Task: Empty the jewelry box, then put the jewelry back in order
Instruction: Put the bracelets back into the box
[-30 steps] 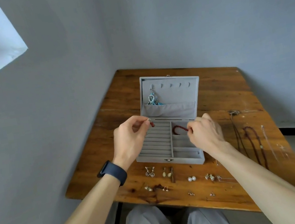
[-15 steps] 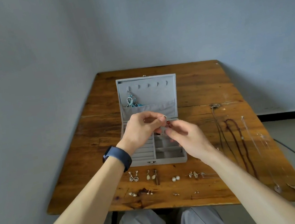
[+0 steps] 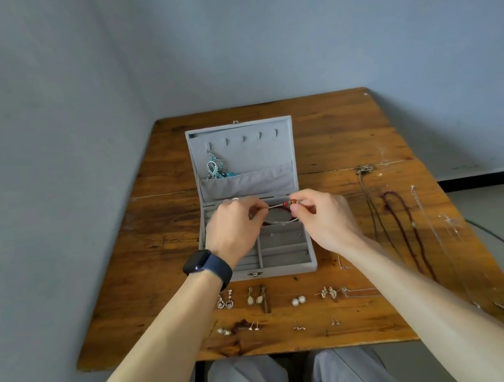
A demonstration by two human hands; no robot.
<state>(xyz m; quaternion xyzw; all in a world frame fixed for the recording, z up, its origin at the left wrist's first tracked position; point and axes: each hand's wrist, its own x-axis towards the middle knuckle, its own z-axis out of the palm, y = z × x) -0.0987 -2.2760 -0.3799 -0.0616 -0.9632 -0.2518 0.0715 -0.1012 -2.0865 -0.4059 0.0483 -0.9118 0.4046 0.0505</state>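
Sideways, bracelet [image 3: 277, 207] left-to-right, ends in pinch grip of left hand [image 3: 234, 231] and right hand [image 3: 325, 219].

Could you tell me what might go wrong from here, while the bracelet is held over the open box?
1. The left hand and right hand only pinch the red bead bracelet at the fingertips; it could slip and drop into the wrong compartment of the jewelry box.
2. Both forearms pass above the earrings laid out near the front edge of the table; a lowered arm might sweep the small ones off.
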